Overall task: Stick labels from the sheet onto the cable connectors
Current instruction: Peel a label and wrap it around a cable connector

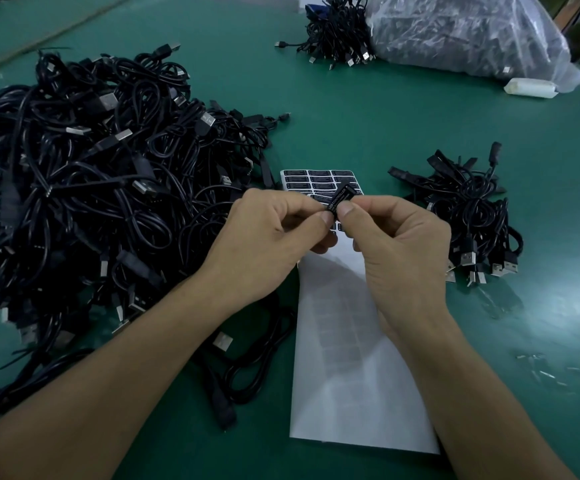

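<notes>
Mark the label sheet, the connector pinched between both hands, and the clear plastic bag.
label sheet [351, 375]: head view, bare white backing.
connector [340, 198]: head view, its printed black face.
plastic bag [472, 32]: head view, its crinkled side.

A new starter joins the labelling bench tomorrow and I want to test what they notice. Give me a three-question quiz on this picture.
1. True or false: the left hand and the right hand both pinch the connector.
2. Multiple choice: at which end of the sheet are the unpeeled labels? A) near the person B) far from the person C) both ends
3. Fill in: the larger cable pile lies on the person's ____ side.

Key: 1 true; 2 B; 3 left.
</notes>
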